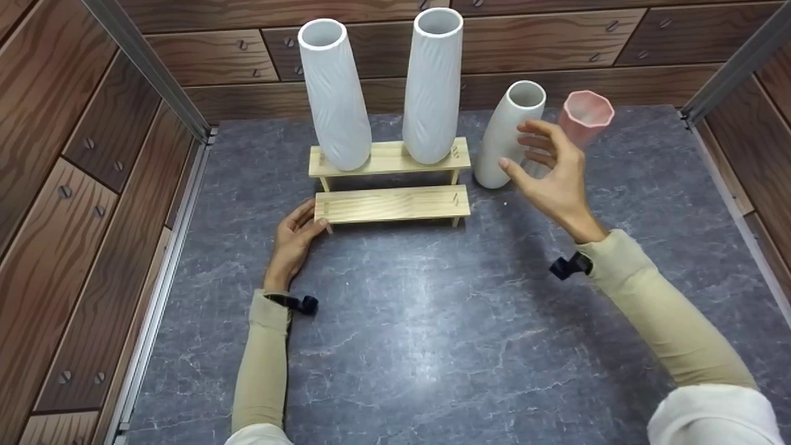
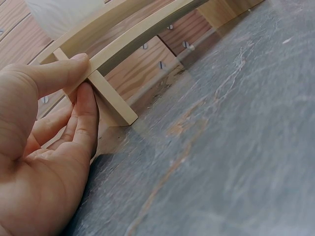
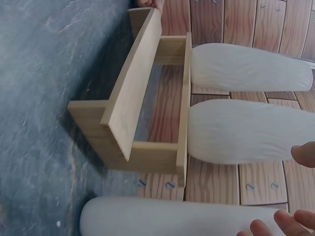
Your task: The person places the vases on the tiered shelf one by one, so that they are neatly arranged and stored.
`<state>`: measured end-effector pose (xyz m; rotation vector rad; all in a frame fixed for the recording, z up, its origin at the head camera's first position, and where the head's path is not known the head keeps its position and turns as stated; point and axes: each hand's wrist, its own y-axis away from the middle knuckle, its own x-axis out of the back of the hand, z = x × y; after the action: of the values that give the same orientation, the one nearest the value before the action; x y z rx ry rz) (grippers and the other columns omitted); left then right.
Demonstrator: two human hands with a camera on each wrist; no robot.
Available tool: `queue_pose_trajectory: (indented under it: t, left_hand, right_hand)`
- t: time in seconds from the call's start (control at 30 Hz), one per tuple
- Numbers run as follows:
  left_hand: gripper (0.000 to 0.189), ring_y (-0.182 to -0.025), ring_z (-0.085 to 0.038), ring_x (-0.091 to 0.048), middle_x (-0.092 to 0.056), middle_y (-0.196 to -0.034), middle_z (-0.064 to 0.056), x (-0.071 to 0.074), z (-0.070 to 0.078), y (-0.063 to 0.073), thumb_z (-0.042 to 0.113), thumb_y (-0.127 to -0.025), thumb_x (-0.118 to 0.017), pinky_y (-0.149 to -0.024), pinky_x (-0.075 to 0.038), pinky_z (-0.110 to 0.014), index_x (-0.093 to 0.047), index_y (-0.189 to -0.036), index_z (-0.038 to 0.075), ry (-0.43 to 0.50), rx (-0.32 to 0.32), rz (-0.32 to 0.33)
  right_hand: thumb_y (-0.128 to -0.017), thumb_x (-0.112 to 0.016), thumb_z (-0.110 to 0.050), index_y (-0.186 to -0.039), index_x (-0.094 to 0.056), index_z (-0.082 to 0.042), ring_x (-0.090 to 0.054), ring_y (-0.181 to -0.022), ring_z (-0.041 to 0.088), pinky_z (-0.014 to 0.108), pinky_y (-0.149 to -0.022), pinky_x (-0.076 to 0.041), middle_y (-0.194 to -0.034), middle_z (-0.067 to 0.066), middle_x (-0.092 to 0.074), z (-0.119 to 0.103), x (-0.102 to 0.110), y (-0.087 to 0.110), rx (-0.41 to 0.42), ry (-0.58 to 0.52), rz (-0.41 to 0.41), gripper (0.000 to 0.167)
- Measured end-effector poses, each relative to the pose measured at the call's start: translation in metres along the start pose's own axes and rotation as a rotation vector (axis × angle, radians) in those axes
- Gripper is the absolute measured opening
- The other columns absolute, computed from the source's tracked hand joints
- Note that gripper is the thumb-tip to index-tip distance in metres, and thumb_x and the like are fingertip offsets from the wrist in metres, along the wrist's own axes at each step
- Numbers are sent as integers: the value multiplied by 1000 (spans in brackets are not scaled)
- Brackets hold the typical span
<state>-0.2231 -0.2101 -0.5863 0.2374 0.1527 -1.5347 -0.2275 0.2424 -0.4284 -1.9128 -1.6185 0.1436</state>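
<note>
Currently the left hand pinches the two-step wooden stand at its lower step's left end. The right hand is wide, thumb well apart from its curved fingers, at a white vase; I cannot tell whether they touch. That vase stands right of the stand, near a pink cup; two textured vases stand on the upper step. Pale veins cross the dark grey tabletop, enclosed by wood-patterned walls.

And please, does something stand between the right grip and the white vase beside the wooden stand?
Nothing visible stands between the right grip and that white vase. The pink vase is farther right, and the wooden stand is on the left.
</note>
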Motion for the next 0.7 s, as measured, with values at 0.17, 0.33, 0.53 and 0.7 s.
queue_pose_trajectory:
  t: [0.17, 0.33, 0.53, 0.7]
  left_hand:
    - [68, -141, -33, -51, -45, -160, -31, -1, 0, 0, -12, -96, -69, -99, -56, -20, -41, -158, -12, 9, -2, 0]
    - [67, -138, -30, -53, -46, -160, -31, -1, 1, 0, -12, -97, -69, -100, -56, -21, -40, -158, -12, 11, -2, -11]
    - [67, -137, -30, -54, -45, -160, -31, 0, 2, 1, -13, -97, -68, -100, -56, -21, -41, -158, -11, 7, 1, -4]
    - [68, -141, -33, -51, -44, -161, -30, 0, 0, 0, -11, -97, -69, -101, -55, -20, -41, -158, -11, 5, 9, 1]
  right_hand:
    - [-81, -90, -1, -136, -65, 3, -71, -119, 38, 36, -98, -62, -133, 18, -72, 10, 9, 5, -18, 33, 22, 60]
    - [-81, -91, -3, -135, -66, 2, -72, -117, 35, 25, -96, -61, -132, 16, -73, 18, 14, 8, -40, 41, 42, 60]
    - [-81, -91, -2, -138, -63, 6, -70, -116, 20, 21, -96, -59, -134, 22, -70, 21, 17, 11, -78, 85, 69, 63]
    - [-82, -90, -3, -140, -61, 8, -68, -118, 23, 40, -102, -61, -137, 23, -68, 7, 14, 14, -125, 101, 86, 66]
